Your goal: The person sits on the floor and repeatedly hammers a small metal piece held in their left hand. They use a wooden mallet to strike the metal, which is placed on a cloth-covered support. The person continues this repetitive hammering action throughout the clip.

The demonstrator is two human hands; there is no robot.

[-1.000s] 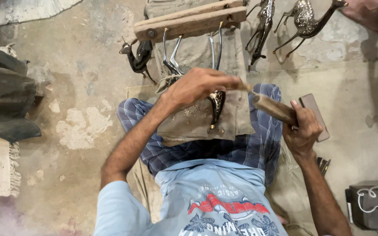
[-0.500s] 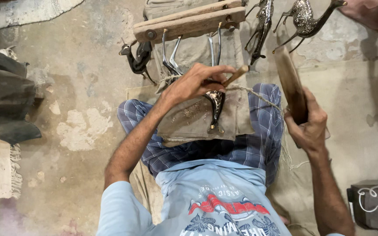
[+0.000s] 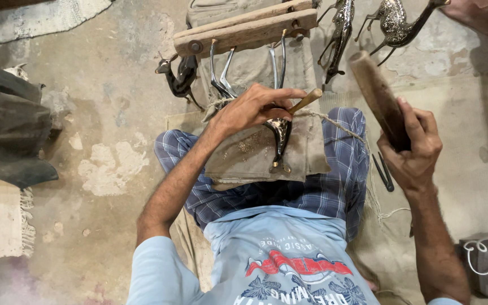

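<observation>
My left hand (image 3: 253,108) grips a small wooden-handled chisel (image 3: 305,100) and presses it against a dark metal animal figure (image 3: 279,138) lying on a folded khaki cloth (image 3: 249,155) over my lap. My right hand (image 3: 411,148) is closed on a thick wooden mallet stick (image 3: 377,97), lifted upright to the right of the figure and apart from the chisel. A rough twine (image 3: 340,127) runs from the figure across my checked lap toward the right.
A wooden clamp block (image 3: 244,32) lies ahead with the figure's metal legs (image 3: 221,70) under it. A black deer figure (image 3: 177,79) stands left of it, two engraved metal deer (image 3: 393,22) at top right. Pliers (image 3: 383,171) lie on the floor; dark bag (image 3: 7,135) left.
My right hand has raised the mallet stick from striking the chisel's end to an upright position on the right. My left hand stays on the chisel and figure.
</observation>
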